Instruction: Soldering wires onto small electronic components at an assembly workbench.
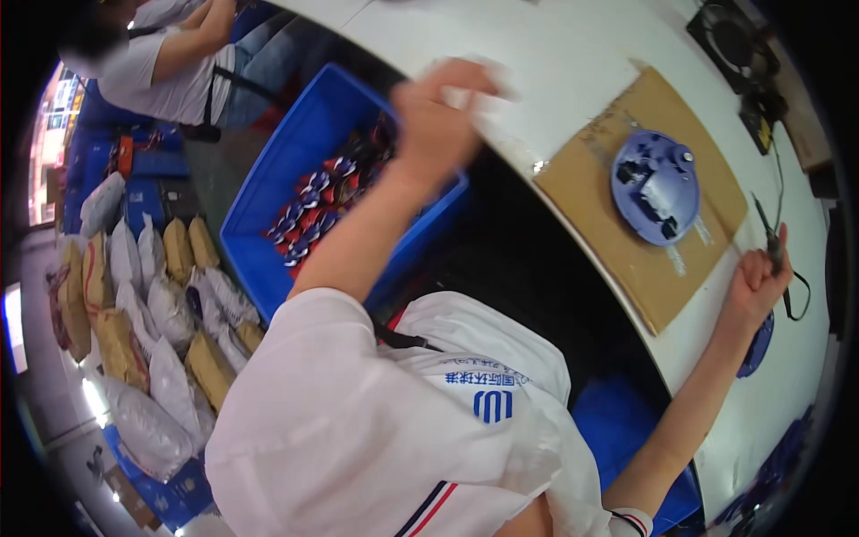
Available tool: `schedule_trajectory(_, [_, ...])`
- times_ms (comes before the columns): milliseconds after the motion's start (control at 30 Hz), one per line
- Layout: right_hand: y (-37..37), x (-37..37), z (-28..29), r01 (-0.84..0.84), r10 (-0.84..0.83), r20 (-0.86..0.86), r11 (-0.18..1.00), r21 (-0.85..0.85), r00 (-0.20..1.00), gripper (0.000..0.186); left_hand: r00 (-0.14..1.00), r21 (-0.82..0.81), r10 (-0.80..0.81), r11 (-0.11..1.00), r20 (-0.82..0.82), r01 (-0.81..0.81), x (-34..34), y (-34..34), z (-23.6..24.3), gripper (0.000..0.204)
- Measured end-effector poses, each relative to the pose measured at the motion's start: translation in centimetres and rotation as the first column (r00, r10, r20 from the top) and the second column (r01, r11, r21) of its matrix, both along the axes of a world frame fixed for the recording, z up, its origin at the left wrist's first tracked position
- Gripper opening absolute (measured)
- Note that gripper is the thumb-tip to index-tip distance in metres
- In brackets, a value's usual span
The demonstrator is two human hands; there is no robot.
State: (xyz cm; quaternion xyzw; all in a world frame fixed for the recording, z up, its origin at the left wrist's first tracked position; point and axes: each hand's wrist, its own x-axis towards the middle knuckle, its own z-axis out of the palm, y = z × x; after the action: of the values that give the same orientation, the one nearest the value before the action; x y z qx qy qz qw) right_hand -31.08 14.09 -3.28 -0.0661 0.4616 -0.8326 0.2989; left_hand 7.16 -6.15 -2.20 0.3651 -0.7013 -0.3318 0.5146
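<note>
My right hand (pixel 756 277), over the right side of the white table, is closed around a slim dark soldering iron (pixel 773 243) with its thin tip pointing away from me. A black cord loops beside that hand. To its left, a round purple-blue plastic housing (pixel 658 188) lies on a sheet of brown cardboard (pixel 617 255), with dark parts and a pale piece inside it. My left hand (pixel 443 112) is raised between the table edge and a blue bin (pixel 259 242). Motion smears its fingers, and whether it holds anything is unclear.
Small red, blue and white parts (pixel 313 201) fill part of the bin. A black fan (pixel 727 40) stands at the table's far right. Another purple-blue round piece (pixel 759 345) lies partly behind my right forearm. Stuffed sacks (pixel 170 309) stand at left; a seated person (pixel 174 76) is beyond.
</note>
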Motion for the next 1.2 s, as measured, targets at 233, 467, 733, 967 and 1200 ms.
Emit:
schedule_trajectory(233, [0.6, -2.3, -2.4, -0.177, 0.175, -0.025, 0.977, -0.121, 0.984, 0.038, 0.512, -0.132, 0.46, 0.823, 0.726, -0.552, 24.4, -3.0, -15.5, 0.036])
schedule_trajectory(467, [3.5, -3.5, -2.8, -0.143, 0.158, 0.101, 0.979, -0.143, 0.982, 0.026, 0.363, 0.145, -0.119, 0.988, 0.924, -0.045, 23.7, -2.9, -30.5, 0.076])
schedule_trajectory(733, [-2.6, 5.2, -0.1, 0.073, -0.055, 0.164, 0.992, -0.107, 0.985, 0.016, 0.045, 0.801, -0.806, 0.592, 0.59, 0.089, 25.2, -9.6, -22.7, 0.052])
schedule_trajectory(967, [-2.5, 5.5, 0.2, 0.049, -0.031, 0.176, 0.994, -0.102, 0.984, 0.016, 0.362, 0.919, -0.846, 0.341, 0.392, -0.2, 21.0, -12.8, -9.4, 0.07])
schedule_trajectory(1200, [-0.1, 2.0, -1.9, 0.095, -0.025, 0.302, 0.971, -0.219, 0.953, 0.005, 0.243, 0.15, -0.054, 0.903, 0.969, -0.401, 23.8, -5.7, 10.3, 0.067])
